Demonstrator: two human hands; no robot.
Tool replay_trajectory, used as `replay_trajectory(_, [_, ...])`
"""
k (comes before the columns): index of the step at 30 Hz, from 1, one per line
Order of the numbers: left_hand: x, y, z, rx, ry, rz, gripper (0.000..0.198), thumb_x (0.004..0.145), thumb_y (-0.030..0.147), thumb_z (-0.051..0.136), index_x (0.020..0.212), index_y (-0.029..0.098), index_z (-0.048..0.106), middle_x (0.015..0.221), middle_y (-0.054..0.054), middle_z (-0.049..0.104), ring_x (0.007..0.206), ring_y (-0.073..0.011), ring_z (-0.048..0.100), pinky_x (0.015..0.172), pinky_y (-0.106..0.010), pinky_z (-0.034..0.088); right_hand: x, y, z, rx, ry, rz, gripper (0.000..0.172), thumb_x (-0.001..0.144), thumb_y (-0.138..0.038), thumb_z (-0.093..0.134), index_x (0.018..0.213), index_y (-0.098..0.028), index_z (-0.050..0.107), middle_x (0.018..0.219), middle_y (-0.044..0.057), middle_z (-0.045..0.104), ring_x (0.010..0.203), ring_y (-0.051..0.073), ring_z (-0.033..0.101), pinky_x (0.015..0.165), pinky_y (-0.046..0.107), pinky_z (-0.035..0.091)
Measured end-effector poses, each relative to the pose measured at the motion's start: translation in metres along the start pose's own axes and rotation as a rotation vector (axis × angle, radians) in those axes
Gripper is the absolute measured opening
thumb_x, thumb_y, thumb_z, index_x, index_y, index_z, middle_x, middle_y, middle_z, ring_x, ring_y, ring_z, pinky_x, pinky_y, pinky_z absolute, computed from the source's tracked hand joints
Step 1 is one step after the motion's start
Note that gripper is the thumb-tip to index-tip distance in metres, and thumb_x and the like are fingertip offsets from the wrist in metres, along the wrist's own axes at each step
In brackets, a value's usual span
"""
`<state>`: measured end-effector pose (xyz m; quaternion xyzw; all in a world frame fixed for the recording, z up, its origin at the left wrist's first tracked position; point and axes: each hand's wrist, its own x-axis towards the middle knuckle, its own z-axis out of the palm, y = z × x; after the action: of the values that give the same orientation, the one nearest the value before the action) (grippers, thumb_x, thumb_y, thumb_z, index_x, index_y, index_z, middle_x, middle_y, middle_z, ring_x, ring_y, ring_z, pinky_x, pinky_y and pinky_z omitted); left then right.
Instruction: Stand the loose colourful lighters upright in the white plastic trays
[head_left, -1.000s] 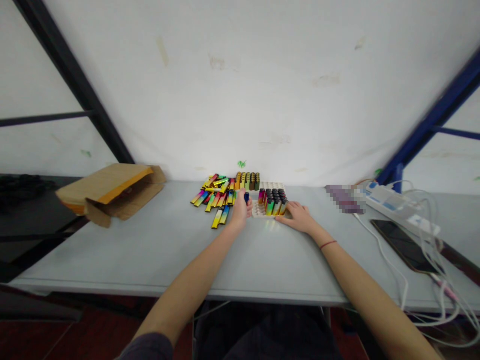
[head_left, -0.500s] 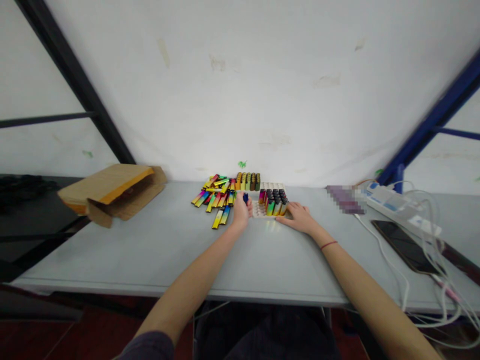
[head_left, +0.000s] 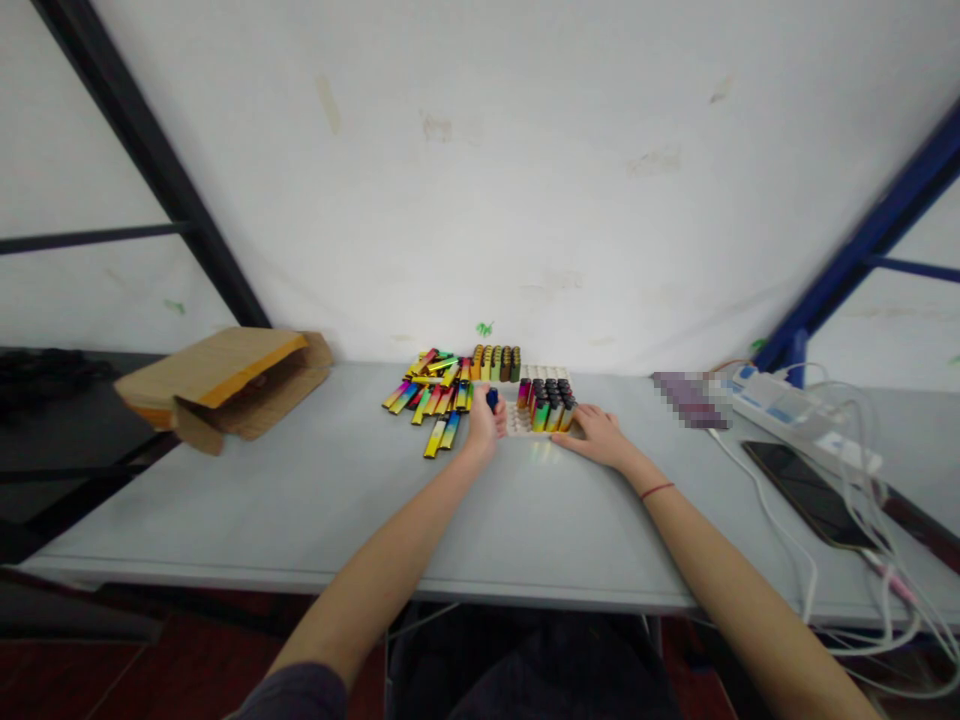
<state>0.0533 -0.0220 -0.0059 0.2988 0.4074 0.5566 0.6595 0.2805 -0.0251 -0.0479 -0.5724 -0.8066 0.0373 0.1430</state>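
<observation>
In my left hand (head_left: 484, 425) is a dark blue lighter (head_left: 492, 397), held upright in curled fingers with the thumb beside its top; most of its body is hidden. The hand is at the left end of a white tray (head_left: 517, 418) with round holes. Lighters (head_left: 553, 405) with black tops and shiny rainbow bodies stand in rows in the tray's right part. My right hand (head_left: 596, 435) rests against the tray's right end, fingers spread and thumb along the front edge. Left of the tray lies a loose pile of rainbow lighters (head_left: 433, 390).
Behind stands a second white tray (head_left: 546, 373), with gold-topped lighters (head_left: 496, 363) at its left. An opened cardboard box (head_left: 225, 385) lies on the left. At right are a phone (head_left: 806, 490), a power strip (head_left: 802, 415) and tangled white cables (head_left: 892, 560). A wall (head_left: 525, 200) closes the back.
</observation>
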Motion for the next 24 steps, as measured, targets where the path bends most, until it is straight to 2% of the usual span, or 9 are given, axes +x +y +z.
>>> replay_trajectory(6, [0.000,0.000,0.001,-0.034,0.019,-0.009,0.057,0.092,0.065,0.040,0.055,0.023,0.029,0.043,0.009,0.018,0.034,-0.0059,0.013,0.035,-0.019,0.011,0.000,0.000,0.000,0.000,0.014,-0.003,0.045,0.093,-0.063,0.058,0.105,-0.020,0.064,0.113,0.015,0.069,0.109,0.034,0.060,0.091,0.046,0.045])
replay_trajectory(10, [0.002,-0.001,-0.001,-0.012,-0.001,0.033,0.055,0.092,0.069,0.038,0.064,0.023,0.040,0.046,0.009,0.026,0.035,-0.0070,0.021,0.037,-0.019,0.018,0.000,0.000,0.000,-0.001,0.007,0.000,0.045,0.093,-0.063,0.058,0.104,-0.021,0.064,0.112,0.014,0.069,0.108,0.034,0.061,0.091,0.046,0.045])
replay_trajectory(12, [0.002,-0.002,-0.001,0.072,-0.008,0.105,0.046,0.094,0.063,0.043,0.073,0.023,0.047,0.049,0.008,0.033,0.038,-0.0085,0.028,0.039,-0.020,0.024,0.000,0.000,0.001,-0.002,0.006,0.001,0.045,0.093,-0.063,0.058,0.105,-0.021,0.064,0.112,0.014,0.069,0.108,0.034,0.061,0.091,0.046,0.045])
replay_trajectory(14, [0.002,-0.001,-0.002,0.195,-0.014,0.238,0.031,0.094,0.051,0.053,0.081,0.023,0.051,0.055,0.006,0.043,0.045,-0.0106,0.040,0.046,-0.020,0.034,0.001,0.000,0.001,-0.003,0.009,0.000,0.045,0.093,-0.063,0.058,0.106,-0.021,0.064,0.113,0.014,0.069,0.109,0.034,0.061,0.091,0.046,0.045])
replay_trajectory(17, [0.003,-0.001,-0.005,0.384,-0.012,0.467,0.016,0.088,0.034,0.067,0.083,0.023,0.057,0.077,-0.001,0.059,0.078,-0.0161,0.058,0.069,-0.023,0.047,0.001,0.000,0.001,-0.002,0.008,-0.001,0.045,0.093,-0.063,0.058,0.108,-0.020,0.064,0.114,0.014,0.069,0.111,0.035,0.061,0.091,0.046,0.045])
replay_trajectory(20, [0.006,-0.001,-0.008,0.526,-0.013,0.589,0.008,0.082,0.025,0.073,0.086,0.022,0.066,0.098,-0.006,0.063,0.102,-0.0211,0.058,0.083,-0.026,0.048,0.001,0.000,0.000,-0.003,0.003,0.001,0.045,0.093,-0.063,0.058,0.108,-0.021,0.063,0.116,0.015,0.069,0.113,0.035,0.060,0.092,0.047,0.045])
replay_trajectory(24, [0.013,-0.005,-0.013,0.564,-0.072,0.604,0.013,0.080,0.022,0.074,0.094,0.023,0.073,0.102,-0.007,0.068,0.097,-0.0207,0.061,0.084,-0.026,0.049,0.000,-0.001,0.000,0.001,-0.001,0.008,0.045,0.093,-0.063,0.058,0.108,-0.021,0.063,0.118,0.015,0.069,0.114,0.035,0.060,0.093,0.047,0.044])
